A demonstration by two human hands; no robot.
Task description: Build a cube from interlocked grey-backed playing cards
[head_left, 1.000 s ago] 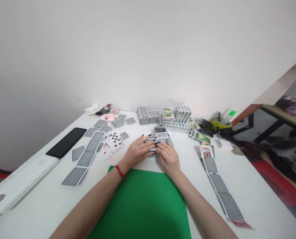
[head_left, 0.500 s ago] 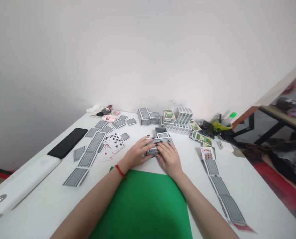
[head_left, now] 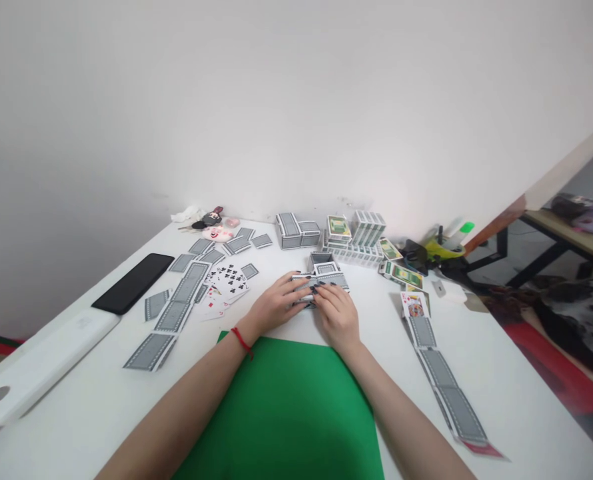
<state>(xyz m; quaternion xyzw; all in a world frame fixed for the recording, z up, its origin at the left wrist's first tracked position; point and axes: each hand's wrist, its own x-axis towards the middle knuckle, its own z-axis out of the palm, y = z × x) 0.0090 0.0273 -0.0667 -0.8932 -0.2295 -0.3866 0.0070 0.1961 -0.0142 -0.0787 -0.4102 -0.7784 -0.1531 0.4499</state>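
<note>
Both hands meet over a structure of folded playing cards with grey patterned backs, low on the white table. My left hand grips its left part, fingers across the top and thumb at the near side. My right hand presses its fingers together on the near middle of the same cards, its fingertips close to the left hand's. The hands hide much of the front. Just behind stands an open-topped card box. A green sheet lies below my wrists.
Strips of joined cards lie left and right. Loose face-up cards are left of the hands. Card boxes and green-and-white card packs stand at the back. A phone and a white device lie left.
The right hand's fingers have drawn in and curled more over the near edge of the cards. My left hand stays nearly in place. The whole view has shifted slightly.
</note>
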